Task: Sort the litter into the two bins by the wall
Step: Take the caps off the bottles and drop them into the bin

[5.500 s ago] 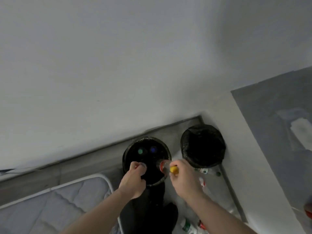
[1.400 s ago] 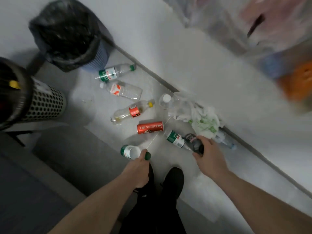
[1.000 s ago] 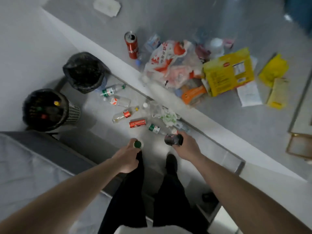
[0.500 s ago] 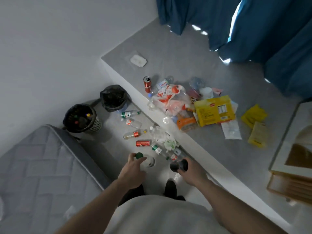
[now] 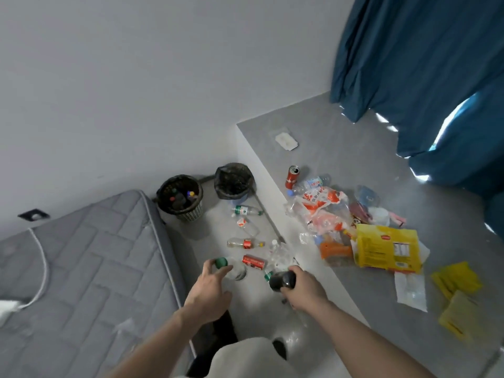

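once lifted off the floor with a bottle in each hand, now standing upright and facing the bins, unlike a second ago when bent low over the litter. nearest, right hand (image 5: 302, 291) with fingers clamped round a dark bottle (image 5: 282, 281), long axis pointing away and leftward, its round end toward the bins. beside it, left hand (image 5: 208, 289) with fingers curled on a clear bottle (image 5: 231, 268) just below its green cap (image 5: 220, 262), cap end up and to the left, body slanting away to the right. judged ready for the walk to the wall. on the floor beyond, a red can (image 5: 253, 261) and several clear bottles, one with a green label (image 5: 245, 210) lying crosswise. farthest, the mesh bin (image 5: 188, 214) already holding bottles, and the black-bagged bin (image 5: 233, 181) beside it. more litter on the raised ledge (image 5: 341, 148) at right, unsorted.
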Motion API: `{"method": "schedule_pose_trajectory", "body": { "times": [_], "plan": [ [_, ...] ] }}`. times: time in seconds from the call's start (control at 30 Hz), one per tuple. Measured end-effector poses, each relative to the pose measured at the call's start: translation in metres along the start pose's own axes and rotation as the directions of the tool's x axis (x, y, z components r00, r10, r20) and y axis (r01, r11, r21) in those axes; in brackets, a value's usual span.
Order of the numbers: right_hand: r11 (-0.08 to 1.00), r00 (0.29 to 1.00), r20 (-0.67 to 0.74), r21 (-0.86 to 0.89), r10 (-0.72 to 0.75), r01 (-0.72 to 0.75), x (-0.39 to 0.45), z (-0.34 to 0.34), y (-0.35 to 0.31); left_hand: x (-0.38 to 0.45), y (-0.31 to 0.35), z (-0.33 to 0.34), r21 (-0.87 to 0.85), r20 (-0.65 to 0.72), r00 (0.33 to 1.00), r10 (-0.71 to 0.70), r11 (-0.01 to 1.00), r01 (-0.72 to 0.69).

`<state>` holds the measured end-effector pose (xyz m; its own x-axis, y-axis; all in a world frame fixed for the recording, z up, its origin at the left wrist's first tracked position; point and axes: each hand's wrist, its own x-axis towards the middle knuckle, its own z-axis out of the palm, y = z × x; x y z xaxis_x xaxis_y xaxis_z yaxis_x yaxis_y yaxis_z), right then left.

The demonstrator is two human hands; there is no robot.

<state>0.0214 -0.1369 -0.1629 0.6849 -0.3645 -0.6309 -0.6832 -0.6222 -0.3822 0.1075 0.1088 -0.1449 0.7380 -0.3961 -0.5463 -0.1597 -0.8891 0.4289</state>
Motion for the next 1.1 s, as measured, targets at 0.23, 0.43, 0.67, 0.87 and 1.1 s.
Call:
{"method": "schedule_pose_trajectory", "body": {
  "times": [0.23,0.43,0.67,0.87,1.1],
  "plan": [
    [0.991,0.995,0.000,-0.093,-0.097,0.097,0.034,0.003,-0.095,0.034,-0.046,-0.061,-0.054,-0.077,0.997,-0.014,0.999,0.010],
    [0.985,0.992,-0.036,-0.129,-0.120,0.114,0.059,-0.014,-0.144,0.065,-0.064,-0.090,-0.135,-0.073,0.997,-0.026,0.991,0.016],
    [0.980,0.990,-0.032,-0.146,-0.140,0.134,0.104,-0.046,-0.179,0.112,-0.067,-0.126,-0.170,-0.093,0.995,-0.039,0.985,0.023],
    [0.967,0.982,0.005,-0.171,-0.188,0.186,0.157,-0.073,-0.220,0.151,-0.072,-0.156,-0.171,-0.137,0.984,-0.109,0.982,0.085],
    [0.932,0.966,0.095,-0.255,-0.241,0.258,0.211,-0.078,-0.267,0.176,-0.092,-0.188,-0.263,-0.177,0.946,-0.272,0.939,0.221]
  ]
}}
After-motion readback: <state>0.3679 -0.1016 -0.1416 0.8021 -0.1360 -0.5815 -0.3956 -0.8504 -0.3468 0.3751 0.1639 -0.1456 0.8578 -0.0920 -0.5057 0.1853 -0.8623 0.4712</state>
